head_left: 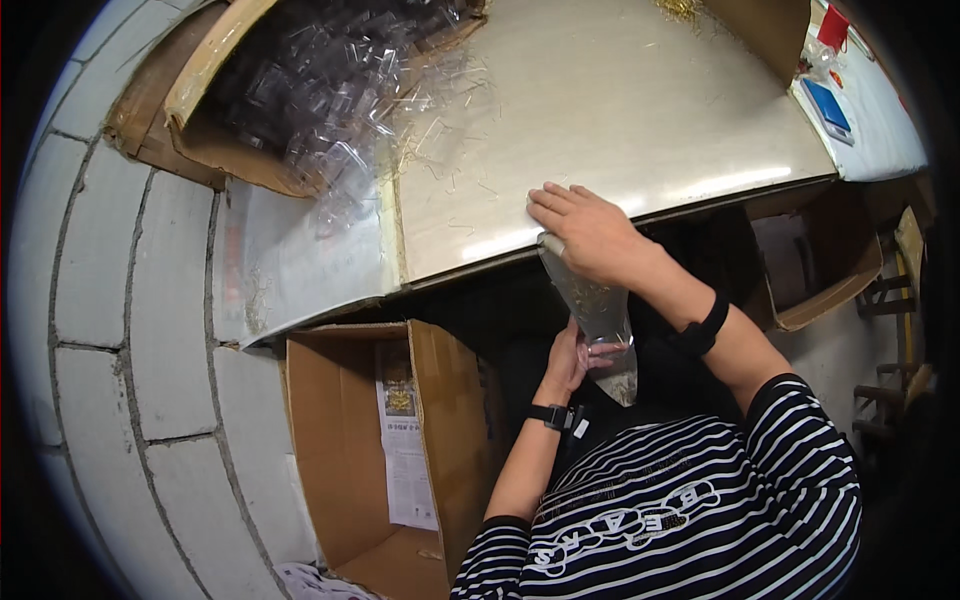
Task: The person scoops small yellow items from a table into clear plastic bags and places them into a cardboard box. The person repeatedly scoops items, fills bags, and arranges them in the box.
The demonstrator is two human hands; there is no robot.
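Tapering downward, the translucent greyish plastic (590, 296) gleams.

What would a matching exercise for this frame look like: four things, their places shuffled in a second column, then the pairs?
1. Left hand
2. Right hand
3. Blue-topped scale
4. Printed sheet

A. Inside the lower-left cardboard box
B. On the lower part of the translucent plastic item
C. At the picture's upper right
D. By the near edge of the tabletop

Pairs: 1-B; 2-D; 3-C; 4-A

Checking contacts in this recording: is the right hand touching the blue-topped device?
Apart: the head view shows a wide stretch of tabletop between right hand and blue-topped device.
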